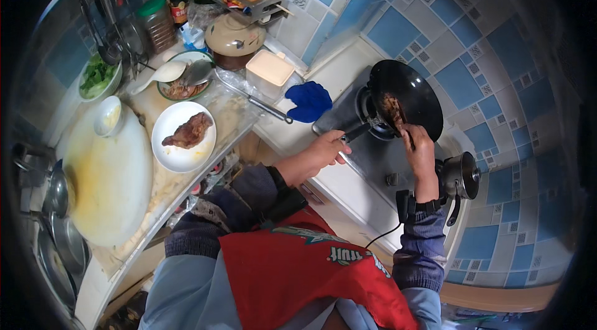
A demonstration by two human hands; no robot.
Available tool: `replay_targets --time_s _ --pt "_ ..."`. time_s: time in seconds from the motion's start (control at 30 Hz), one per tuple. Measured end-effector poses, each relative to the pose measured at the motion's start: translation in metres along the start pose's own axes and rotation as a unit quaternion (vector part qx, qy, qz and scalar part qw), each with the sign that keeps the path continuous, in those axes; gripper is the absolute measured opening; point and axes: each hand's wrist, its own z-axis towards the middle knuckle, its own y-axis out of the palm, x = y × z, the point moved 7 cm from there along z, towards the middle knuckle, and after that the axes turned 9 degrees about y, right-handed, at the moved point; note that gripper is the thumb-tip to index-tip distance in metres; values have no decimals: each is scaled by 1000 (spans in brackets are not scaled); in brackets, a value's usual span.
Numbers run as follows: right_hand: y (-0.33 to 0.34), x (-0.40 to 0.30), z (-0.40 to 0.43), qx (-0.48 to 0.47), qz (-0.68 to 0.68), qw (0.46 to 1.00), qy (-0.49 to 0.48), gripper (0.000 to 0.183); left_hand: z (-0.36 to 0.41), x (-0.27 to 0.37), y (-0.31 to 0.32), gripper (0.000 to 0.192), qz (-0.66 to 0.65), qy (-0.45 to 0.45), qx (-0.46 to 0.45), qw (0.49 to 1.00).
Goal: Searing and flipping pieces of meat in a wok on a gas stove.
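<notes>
My left hand (325, 150) grips the handle (357, 133) of a black wok (422, 97). The wok is tilted over the gas stove (401, 162), and part of its burner (366, 104) shows at the left of the pan. My right hand (419, 146) is at the wok's near rim, closed around a dark, slim utensil (408, 139). Beyond those fingers, brown food or the utensil's browned end (393, 107) lies against the wok's inside; I cannot tell which. On the counter to the left, a white plate (184, 162) bears a browned piece of meat (189, 131).
A lidded saucepan (466, 176) stands right of the stove. Left of it lie a blue cloth (308, 101), a lidded plastic box (270, 69) and a long-handled utensil (266, 107). A clay pot (235, 36), a bowl with ladles (184, 90) and a round cutting board (109, 190) occupy the counter.
</notes>
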Motion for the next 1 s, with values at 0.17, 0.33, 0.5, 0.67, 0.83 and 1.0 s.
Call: replay_targets --time_s 0.17,0.33,0.5,0.67,0.83,1.0 --pt "15 1 0 29 -36 999 -29 18 1 0 3 46 -1 1 -6 1000" --pt "41 12 -1 -6 -66 997 -33 20 -2 3 3 46 11 -2 0 1000" --pt "43 4 11 -51 -67 996 -30 20 2 -2 1 50 1 4 3 1000" --pt "53 12 10 -49 -103 993 -43 22 4 -3 3 50 0 5 -7 1000" --pt "55 7 6 -53 -102 992 -41 20 3 -7 3 52 -4 5 -11 1000" --pt "53 0 8 -60 -110 991 -44 19 -3 -7 3 54 -38 20 -20 999"
